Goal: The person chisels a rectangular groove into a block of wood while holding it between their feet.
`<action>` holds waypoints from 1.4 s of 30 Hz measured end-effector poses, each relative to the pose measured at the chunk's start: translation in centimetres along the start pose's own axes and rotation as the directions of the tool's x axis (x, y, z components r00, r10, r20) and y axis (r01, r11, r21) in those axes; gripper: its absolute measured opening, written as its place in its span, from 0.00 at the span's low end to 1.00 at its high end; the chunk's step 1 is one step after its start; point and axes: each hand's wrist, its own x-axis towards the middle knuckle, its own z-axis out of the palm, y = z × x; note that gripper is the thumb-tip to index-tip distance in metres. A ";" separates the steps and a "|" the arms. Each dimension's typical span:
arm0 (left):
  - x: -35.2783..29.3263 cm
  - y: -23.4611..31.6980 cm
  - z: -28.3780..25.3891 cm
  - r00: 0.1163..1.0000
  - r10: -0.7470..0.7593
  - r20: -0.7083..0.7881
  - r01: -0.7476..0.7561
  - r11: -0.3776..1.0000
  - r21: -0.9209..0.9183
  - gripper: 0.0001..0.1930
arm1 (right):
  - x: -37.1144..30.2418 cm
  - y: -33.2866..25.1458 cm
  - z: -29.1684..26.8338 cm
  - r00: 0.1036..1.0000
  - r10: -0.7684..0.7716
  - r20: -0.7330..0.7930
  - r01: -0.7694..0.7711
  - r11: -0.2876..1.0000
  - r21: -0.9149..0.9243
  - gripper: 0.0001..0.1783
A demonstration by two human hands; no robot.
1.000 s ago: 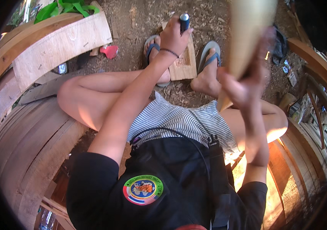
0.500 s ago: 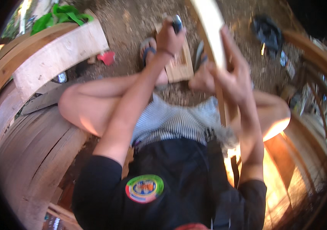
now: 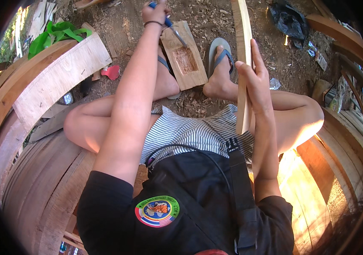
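Note:
My left hand [image 3: 156, 13] is closed round the blue handle of a chisel [image 3: 176, 32]. The chisel slants down to the right, its metal tip at the far end of a recess cut in a wooden block [image 3: 192, 80]. Rough chips show inside that rectangular recess. The block lies on the ground between my feet. On the right, my right hand [image 3: 256, 83] grips a long squared wooden bar [image 3: 244, 51], index finger stretched along its side. The bar's near end hangs over my striped shorts, and its far end runs out of view.
Curved planks [image 3: 62, 76] with a green cloth [image 3: 56, 37] stand at the left, beside a red scrap [image 3: 111, 72]. A black plastic bag [image 3: 288, 23] lies at the far right near more curved wood [image 3: 339, 32]. Wood shavings litter the dirt ground [image 3: 113, 25].
My left hand has moved away and to the left, and the chisel now slants with its tip at the recess. The wooden bar in my right hand has swung more upright.

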 end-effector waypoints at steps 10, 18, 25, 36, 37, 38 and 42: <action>-8.5 -3.2 -10.7 0.737 -0.619 0.270 0.671 0.720 -0.178 0.09 | 0.3 2.1 0.7 0.996 -0.038 0.075 0.055 0.971 -0.233 0.52; -8.4 3.9 -6.7 0.950 -0.163 0.267 0.206 0.968 -0.143 0.13 | 1.3 3.9 0.7 0.996 0.088 0.033 -0.038 0.704 -0.709 0.52; -10.1 -0.7 -5.9 0.972 0.127 0.199 -0.179 0.946 0.271 0.09 | 1.1 4.1 1.5 0.989 0.146 0.031 -0.083 0.708 -0.702 0.51; -12.4 0.1 -5.8 0.955 0.297 0.000 -0.289 0.929 0.233 0.11 | 1.5 3.2 2.4 0.981 0.178 0.071 -0.073 0.689 -0.721 0.51; -12.4 0.0 -5.8 0.948 0.312 -0.057 -0.285 0.918 0.277 0.11 | 1.5 3.1 2.3 0.981 0.181 0.077 -0.070 0.688 -0.722 0.51; -12.2 0.0 -6.1 0.967 0.223 -0.121 -0.187 0.948 0.259 0.11 | 1.5 3.0 2.1 0.980 0.183 0.081 -0.069 0.688 -0.723 0.51; -10.9 -1.0 -7.8 0.954 0.041 -0.297 -0.058 0.997 -0.049 0.12 | 1.4 3.7 1.5 0.985 0.144 0.097 -0.028 0.683 -0.730 0.51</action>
